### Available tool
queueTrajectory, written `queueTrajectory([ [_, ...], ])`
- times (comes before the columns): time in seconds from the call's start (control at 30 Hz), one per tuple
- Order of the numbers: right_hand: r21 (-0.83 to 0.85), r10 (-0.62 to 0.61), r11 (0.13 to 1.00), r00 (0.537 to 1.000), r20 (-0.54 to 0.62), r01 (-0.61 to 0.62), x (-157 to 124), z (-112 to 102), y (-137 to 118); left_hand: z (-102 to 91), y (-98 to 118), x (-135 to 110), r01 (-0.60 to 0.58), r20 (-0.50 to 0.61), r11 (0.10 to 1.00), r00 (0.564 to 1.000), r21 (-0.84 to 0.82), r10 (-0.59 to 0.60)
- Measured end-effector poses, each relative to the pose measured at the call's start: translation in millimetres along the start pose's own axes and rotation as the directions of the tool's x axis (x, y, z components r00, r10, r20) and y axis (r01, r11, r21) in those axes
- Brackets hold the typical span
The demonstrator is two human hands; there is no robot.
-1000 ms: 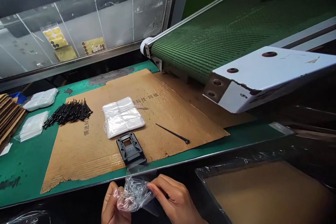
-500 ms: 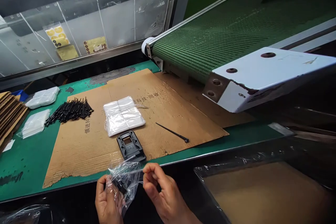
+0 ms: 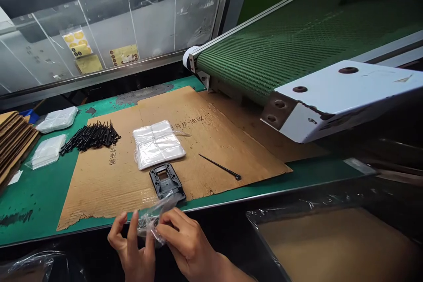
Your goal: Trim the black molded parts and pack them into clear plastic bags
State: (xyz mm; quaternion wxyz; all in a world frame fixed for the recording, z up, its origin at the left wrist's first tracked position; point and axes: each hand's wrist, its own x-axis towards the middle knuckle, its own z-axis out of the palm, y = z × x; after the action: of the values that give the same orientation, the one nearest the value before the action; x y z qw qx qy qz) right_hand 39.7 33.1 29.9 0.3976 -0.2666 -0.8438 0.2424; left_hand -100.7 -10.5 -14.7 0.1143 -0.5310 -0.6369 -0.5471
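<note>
Above the table's front edge, a crumpled clear plastic bag (image 3: 168,203) is between my two hands; a dark item showed inside it earlier, but what it holds is now hard to make out. My left hand (image 3: 134,249) steadies the bag's lower left side, some fingers raised and apart. With bent fingers, my right hand (image 3: 191,240) pinches the bag from the right. Just beyond lies a black plastic bracket (image 3: 166,181) with a square opening, partly overlapped by the bag. Behind the bracket is a tied stack of clear bags (image 3: 159,145).
A single black cable tie (image 3: 220,166) lies on the cardboard sheet (image 3: 109,194). Left are a pile of black ties (image 3: 90,136), more bag stacks (image 3: 49,150) and stacked cardboard (image 3: 15,141). A green conveyor (image 3: 251,61) rises at right; a plastic-lined box (image 3: 330,246) sits below.
My right hand has moved left and down onto the bag, close to my left hand. Fingers of my left hand have lifted and spread. The bag is more bunched up.
</note>
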Motion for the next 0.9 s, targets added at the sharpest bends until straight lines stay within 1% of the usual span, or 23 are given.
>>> queueTrajectory([
  [0.03, -0.005, -0.034, 0.999, 0.999, 0.042, 0.034, 2, -2, -1, -3.7, -3, 5, -0.135, 0.052, 0.991, 0.990, 0.025, 0.133],
  [0.07, -0.013, -0.053, 0.998, 0.996, 0.072, 0.054, 4, -5, -1, -7.4, -5, 10, -0.204, 0.120, 0.979, 0.972, -0.009, 0.204],
  [0.1, -0.020, -0.057, 0.998, 0.995, 0.085, 0.058, 6, -8, 0, -10.9, -7, 16, -0.213, 0.174, 0.975, 0.960, -0.065, 0.221],
  [0.13, -0.019, -0.048, 0.999, 0.995, 0.083, 0.049, 7, -10, 2, -14.0, -9, 21, -0.172, 0.204, 0.979, 0.960, -0.113, 0.192],
  [0.17, -0.012, -0.022, 1.000, 0.998, 0.060, 0.023, 8, -13, 6, -16.5, -11, 27, -0.108, 0.198, 0.985, 0.971, -0.131, 0.133],
  [0.2, -0.005, 0.024, 1.000, 1.000, 0.015, -0.024, 8, -15, 11, -18.1, -14, 32, -0.049, 0.150, 0.993, 0.986, -0.112, 0.065],
  [0.23, -0.003, 0.092, 0.996, 0.995, -0.049, -0.092, 9, -16, 17, -19.0, -18, 37, 0.000, 0.070, 0.998, 0.998, -0.070, 0.005],
  [0.27, -0.009, 0.181, 0.983, 0.977, -0.116, -0.184, 10, -17, 24, -19.0, -22, 41, 0.040, -0.024, 0.999, 0.999, -0.019, -0.040],
  [0.3, -0.020, 0.285, 0.956, 0.941, -0.180, -0.294, 11, -17, 32, -18.2, -27, 44, 0.065, -0.109, 0.997, 0.992, 0.036, -0.060],
  [0.33, -0.017, 0.393, 0.913, 0.890, -0.230, -0.407, 13, -16, 40, -16.8, -32, 46, 0.072, -0.171, 0.992, 0.984, 0.101, -0.054],
  [0.37, 0.032, 0.500, 0.860, 0.828, -0.254, -0.510, 15, -14, 47, -15.0, -36, 46, 0.064, -0.197, 0.982, 0.980, 0.179, -0.028],
  [0.4, 0.121, 0.596, 0.801, 0.764, -0.245, -0.586, 18, -13, 53, -12.9, -40, 45, 0.035, -0.179, 0.966, 0.984, 0.257, 0.011],
  [0.43, 0.233, 0.674, 0.738, 0.707, -0.212, -0.633, 21, -11, 58, -11.0, -43, 44, -0.014, -0.120, 0.947, 0.991, 0.320, 0.055],
  [0.47, 0.347, 0.731, 0.672, 0.662, -0.167, -0.654, 23, -10, 61, -9.2, -45, 41, -0.068, -0.038, 0.933, 0.995, 0.354, 0.087],
  [0.5, 0.446, 0.767, 0.609, 0.631, -0.118, -0.657, 25, -10, 63, -7.9, -47, 38, -0.103, 0.040, 0.929, 0.995, 0.355, 0.095],
  [0.53, 0.520, 0.787, 0.553, 0.613, -0.069, -0.651, 26, -10, 64, -6.9, -48, 35, -0.112, 0.100, 0.937, 0.991, 0.330, 0.083],
  [0.6, 0.616, 0.800, 0.459, 0.600, 0.028, -0.641, 25, -13, 63, -6.4, -48, 31, -0.065, 0.154, 0.965, 0.988, 0.252, 0.026],
  [0.63, 0.667, 0.800, 0.392, 0.593, 0.093, -0.634, 23, -15, 62, -6.6, -48, 29, -0.024, 0.162, 0.974, 0.987, 0.223, -0.013],
  [0.73, 0.788, 0.743, 0.133, 0.587, 0.322, -0.601, 13, -22, 55, -7.2, -47, 30, 0.096, 0.195, 0.975, 0.971, 0.198, -0.135],
  [0.8, 0.820, 0.665, -0.038, 0.598, 0.447, -0.571, 5, -25, 49, -6.8, -45, 32, 0.211, 0.224, 0.956, 0.940, 0.206, -0.256],
  [0.83, 0.826, 0.625, -0.112, 0.607, 0.490, -0.552, 1, -25, 47, -6.3, -45, 33, 0.271, 0.239, 0.938, 0.917, 0.215, -0.320],
  [0.9, 0.830, 0.560, -0.239, 0.627, 0.541, -0.504, -5, -25, 42, -5.4, -42, 35, 0.373, 0.261, 0.898, 0.865, 0.235, -0.428],
])
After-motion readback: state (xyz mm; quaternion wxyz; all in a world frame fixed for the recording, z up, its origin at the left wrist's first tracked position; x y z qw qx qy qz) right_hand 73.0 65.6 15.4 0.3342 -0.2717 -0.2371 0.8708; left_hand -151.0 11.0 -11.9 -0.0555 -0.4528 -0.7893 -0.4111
